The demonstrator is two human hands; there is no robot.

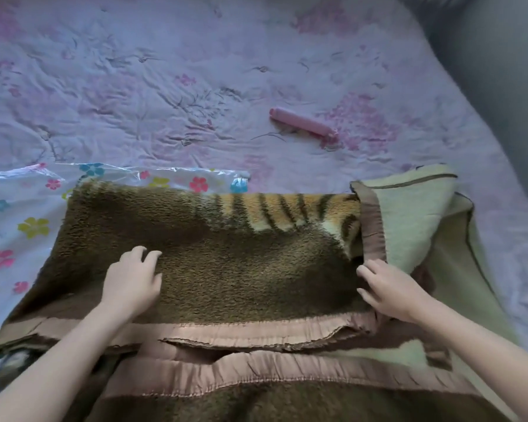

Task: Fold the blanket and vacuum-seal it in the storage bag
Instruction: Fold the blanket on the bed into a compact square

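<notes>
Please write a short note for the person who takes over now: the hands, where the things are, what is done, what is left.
Left hand: rests on the brown blanket, fingers loosely curled, no grip.
Right hand: grips the blanket's folded edge at the right.
Blanket lies partly folded on the bed, its left part over the flowered storage bag. A pink tube-shaped tool lies beyond on the bed.
Left: finish folding, bag it, seal.

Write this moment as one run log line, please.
stage: folding | blanket: on bed, partly over storage bag | left hand: rests on top | right hand: grips edge | pink tool: untouched
</notes>
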